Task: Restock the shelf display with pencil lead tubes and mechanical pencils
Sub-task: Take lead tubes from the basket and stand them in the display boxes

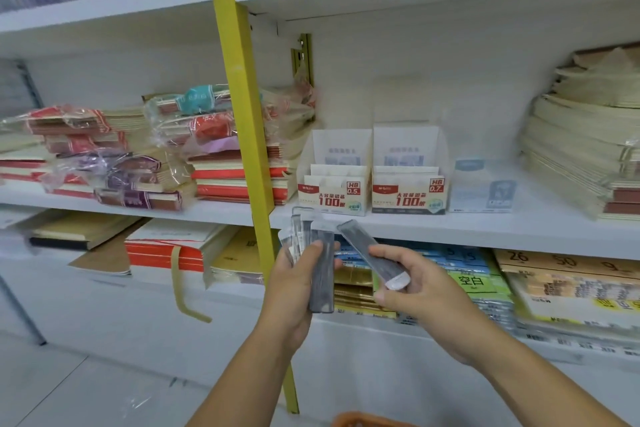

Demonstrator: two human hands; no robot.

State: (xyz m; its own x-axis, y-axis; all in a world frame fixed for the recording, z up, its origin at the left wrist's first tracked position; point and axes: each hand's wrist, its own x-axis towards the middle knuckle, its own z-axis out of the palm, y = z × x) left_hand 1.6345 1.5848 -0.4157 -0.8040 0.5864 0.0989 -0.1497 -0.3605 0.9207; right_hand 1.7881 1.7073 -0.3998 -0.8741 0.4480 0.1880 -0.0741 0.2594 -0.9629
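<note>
R hand pinches 1 lead tube, L hand fingers grip ~4 tubes

Your left hand holds fanned tubes before the shelf edge, just right of the post. Your right hand, beside it, holds one tube tilted toward them. Behind, on the shelf, the 0.5 box stands left of the 0.7 box; a third box and a paper stack follow rightward. Notebooks lie left of the post.
</note>
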